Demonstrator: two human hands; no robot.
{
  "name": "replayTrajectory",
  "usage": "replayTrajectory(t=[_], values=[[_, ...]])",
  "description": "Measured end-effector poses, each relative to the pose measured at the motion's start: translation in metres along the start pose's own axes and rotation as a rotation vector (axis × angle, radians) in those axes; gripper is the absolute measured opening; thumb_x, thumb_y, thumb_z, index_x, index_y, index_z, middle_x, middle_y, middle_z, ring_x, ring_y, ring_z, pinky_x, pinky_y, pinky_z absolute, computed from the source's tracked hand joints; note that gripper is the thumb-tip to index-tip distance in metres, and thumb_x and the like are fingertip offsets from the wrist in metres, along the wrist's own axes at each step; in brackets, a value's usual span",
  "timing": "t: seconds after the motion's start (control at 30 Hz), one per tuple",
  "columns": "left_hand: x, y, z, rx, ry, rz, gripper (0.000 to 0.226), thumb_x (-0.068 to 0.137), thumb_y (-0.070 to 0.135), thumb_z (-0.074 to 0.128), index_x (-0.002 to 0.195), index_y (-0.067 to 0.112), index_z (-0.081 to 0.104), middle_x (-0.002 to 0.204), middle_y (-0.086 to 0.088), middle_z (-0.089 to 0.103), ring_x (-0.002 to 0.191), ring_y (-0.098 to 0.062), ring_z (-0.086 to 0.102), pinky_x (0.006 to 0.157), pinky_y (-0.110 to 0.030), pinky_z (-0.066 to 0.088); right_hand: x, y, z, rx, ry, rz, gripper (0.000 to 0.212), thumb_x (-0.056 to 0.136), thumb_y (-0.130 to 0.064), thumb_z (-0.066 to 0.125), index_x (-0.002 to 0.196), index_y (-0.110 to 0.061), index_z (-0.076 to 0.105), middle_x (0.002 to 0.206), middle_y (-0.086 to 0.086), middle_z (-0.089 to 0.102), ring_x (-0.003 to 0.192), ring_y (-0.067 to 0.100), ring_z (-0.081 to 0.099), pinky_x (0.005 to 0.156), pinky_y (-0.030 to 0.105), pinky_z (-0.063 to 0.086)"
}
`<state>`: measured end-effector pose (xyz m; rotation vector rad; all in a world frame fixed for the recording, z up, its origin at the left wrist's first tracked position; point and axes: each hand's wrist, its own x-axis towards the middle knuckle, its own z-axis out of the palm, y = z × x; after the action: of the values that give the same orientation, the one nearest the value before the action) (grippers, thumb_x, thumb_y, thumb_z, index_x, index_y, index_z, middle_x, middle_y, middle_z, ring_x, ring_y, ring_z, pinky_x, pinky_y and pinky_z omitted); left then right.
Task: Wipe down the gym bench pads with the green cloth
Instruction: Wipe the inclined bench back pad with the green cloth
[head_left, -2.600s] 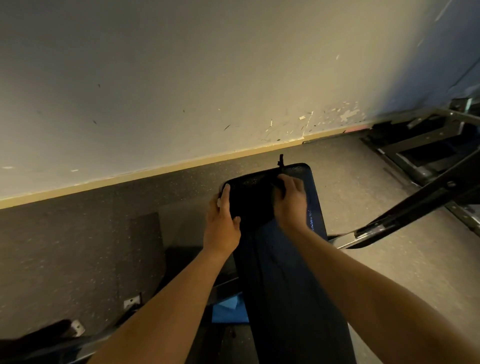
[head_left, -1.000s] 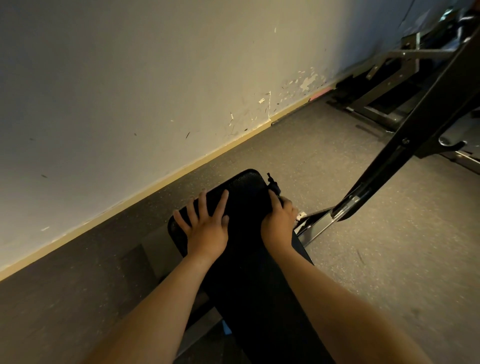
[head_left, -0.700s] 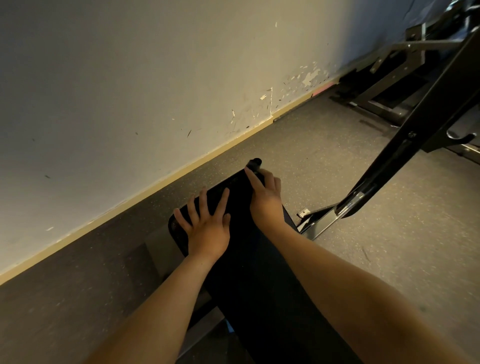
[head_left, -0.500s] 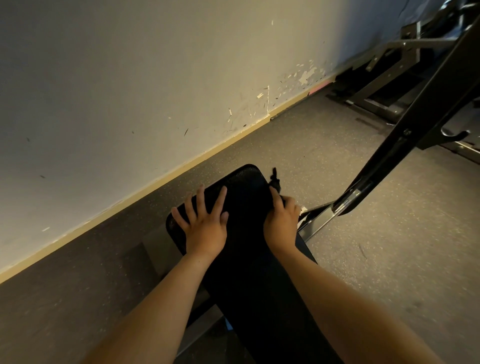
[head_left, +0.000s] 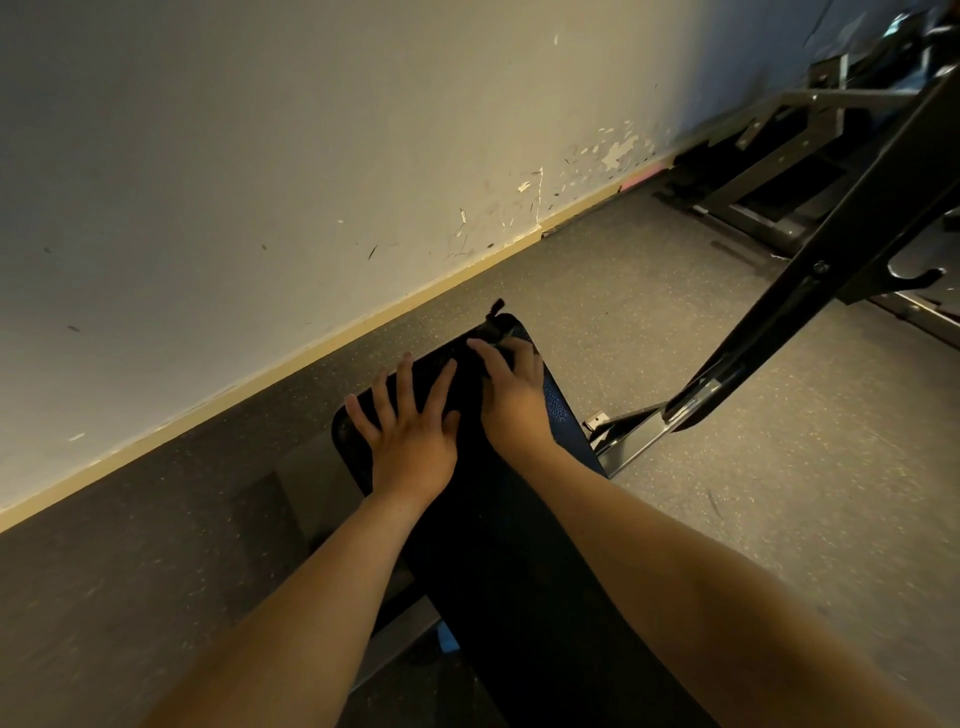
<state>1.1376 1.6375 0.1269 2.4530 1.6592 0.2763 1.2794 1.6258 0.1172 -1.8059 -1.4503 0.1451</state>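
Two hands of mine lie on the far end of the dark bench pad (head_left: 498, 545) in the head view. My left hand (head_left: 410, 441) rests flat, fingers (head_left: 402, 379) spread wide and straight, holding nothing, their tips near the pad's far-left edge. My right hand (head_left: 517, 395) sits just beside it, its fingers (head_left: 488, 358) curled over a dark bunched cloth (head_left: 496, 325) at the pad's far corner; a scrap of the cloth pokes up just beyond my fingertips. In this dim light the cloth's colour is hard to tell. Beyond the fingers runs the scuffed wall (head_left: 311, 156) with its pale skirting. Right of my right hand a black metal frame (head_left: 810, 291) slants over the grey floor (head_left: 727, 493).
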Motion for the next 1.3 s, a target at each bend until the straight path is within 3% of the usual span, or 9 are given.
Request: replayTrajectory(t=[0.07,0.17,0.33,0.57,0.77,0.9,1.07,1.17,1.3], values=[[0.000,-0.001,0.001,-0.001,0.008,0.004,0.059,0.104,0.045,0.032,0.154,0.050,0.000,0.166,0.000,-0.013,0.151,-0.031,-0.017,0.113,-0.062,-0.024,-0.013,0.023,-0.011,-0.137,-0.032,-0.031,0.052,0.094,-0.017,0.045,0.146,-0.022,0.045,0.129,0.016,0.050,0.106,0.035,0.050,0.088,0.047,0.049],[-0.001,-0.002,0.001,-0.007,0.025,0.021,0.061,0.103,0.048,0.035,0.155,0.049,0.003,0.166,-0.001,-0.010,0.151,-0.033,-0.014,0.113,-0.063,-0.023,-0.033,0.055,-0.031,-0.221,-0.049,0.248,0.059,0.099,-0.021,0.046,0.154,-0.028,0.027,0.127,0.016,0.048,0.106,0.035,0.052,0.095,0.047,0.045],[-0.002,-0.004,-0.001,-0.029,0.025,0.066,0.068,0.099,0.050,0.044,0.156,0.046,0.008,0.166,-0.001,-0.011,0.151,-0.033,-0.015,0.109,-0.056,-0.029,-0.039,0.041,-0.023,-0.027,0.015,0.498,0.052,0.100,-0.016,0.044,0.150,-0.026,0.036,0.122,0.012,0.044,0.107,0.033,0.050,0.099,0.046,0.046],[-0.053,-0.034,0.012,-0.279,0.206,0.004,0.083,0.092,0.030,0.067,0.159,0.024,0.018,0.167,-0.009,-0.009,0.153,-0.024,-0.017,0.121,-0.049,-0.007,-0.062,-0.031,0.016,0.010,-0.066,0.248,0.052,0.099,-0.010,0.044,0.149,-0.023,0.040,0.133,0.014,0.043,0.115,0.031,0.044,0.101,0.043,0.043],[-0.086,-0.029,0.029,-0.684,0.195,-0.191,0.094,0.094,0.027,0.067,0.158,0.043,0.001,0.161,0.010,-0.032,0.153,-0.024,-0.015,0.119,-0.058,0.026,-0.070,-0.022,0.007,-0.148,-0.171,-0.177,0.053,0.084,-0.006,0.065,0.135,-0.017,0.057,0.125,0.016,0.051,0.105,0.033,0.052,0.088,0.046,0.050],[-0.095,-0.031,0.030,-0.729,0.181,-0.163,0.088,0.097,0.031,0.061,0.156,0.049,-0.002,0.162,0.011,-0.030,0.154,-0.026,-0.010,0.117,-0.043,0.025,-0.051,0.031,-0.023,-0.245,-0.038,0.029,0.055,0.084,-0.002,0.066,0.136,-0.019,0.056,0.153,0.008,0.033,0.124,0.031,0.046,0.104,0.040,0.044],[-0.093,-0.032,0.030,-0.713,0.143,-0.159,0.090,0.097,0.032,0.061,0.157,0.046,-0.004,0.161,0.010,-0.032,0.153,-0.028,-0.011,0.111,-0.036,0.026,-0.050,0.019,-0.016,-0.035,0.061,0.341,0.050,0.094,0.003,0.047,0.142,-0.008,0.047,0.149,0.010,0.038,0.128,0.032,0.040,0.106,0.029,0.031],[-0.092,-0.031,0.031,-0.715,0.119,-0.168,0.092,0.098,0.029,0.061,0.156,0.047,-0.009,0.160,0.008,-0.035,0.153,-0.030,-0.012,0.116,-0.048,0.028,-0.057,-0.014,0.001,0.018,0.056,0.330,0.050,0.090,0.007,0.048,0.138,-0.008,0.051,0.147,0.010,0.039,0.128,0.029,0.038,0.105,0.029,0.032],[-0.092,-0.033,0.032,-0.669,0.080,-0.138,0.106,0.096,0.024,0.064,0.148,0.052,-0.025,0.150,0.010,-0.048,0.152,-0.036,-0.014,0.119,-0.051,0.022,-0.076,-0.056,0.018,0.028,-0.151,0.063,0.063,0.076,0.005,0.069,0.135,-0.012,0.053,0.140,0.007,0.040,0.125,0.022,0.040,0.104,0.029,0.039]])
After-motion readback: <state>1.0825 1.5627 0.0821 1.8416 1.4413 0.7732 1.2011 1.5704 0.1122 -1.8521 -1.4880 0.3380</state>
